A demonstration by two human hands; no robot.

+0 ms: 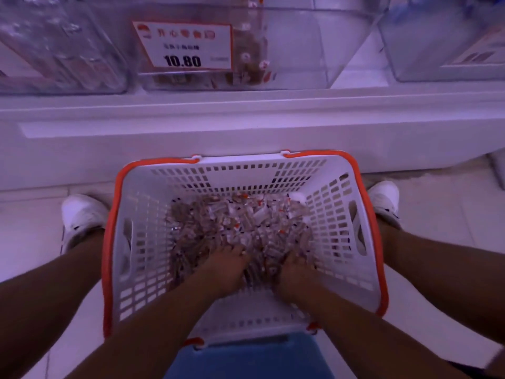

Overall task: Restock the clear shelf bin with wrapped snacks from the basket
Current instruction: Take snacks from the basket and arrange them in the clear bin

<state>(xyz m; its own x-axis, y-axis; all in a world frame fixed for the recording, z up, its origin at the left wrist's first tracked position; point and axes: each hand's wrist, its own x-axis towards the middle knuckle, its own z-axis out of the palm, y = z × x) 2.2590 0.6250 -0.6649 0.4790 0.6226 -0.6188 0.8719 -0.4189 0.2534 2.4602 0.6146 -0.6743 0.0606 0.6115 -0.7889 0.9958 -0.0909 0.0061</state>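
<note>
A white plastic basket (338, 214) with an orange rim and handles stands on the floor between my feet. Its bottom holds a heap of small clear-wrapped snacks (235, 222). My left hand (226, 266) and my right hand (293, 272) are both down in the near side of the heap, fingers dug in among the wrappers and partly hidden by them. Above, on the white shelf, sits the clear bin (300, 50) with a 10.80 price tag (185, 46) on its front; a few wrapped snacks lie inside near its middle.
Two more clear bins flank it, one at the left (54, 50) and one at the right (437, 45). The white shelf base (246, 132) runs across just behind the basket. My white shoes (82, 214) stand on either side of the basket on the tile floor.
</note>
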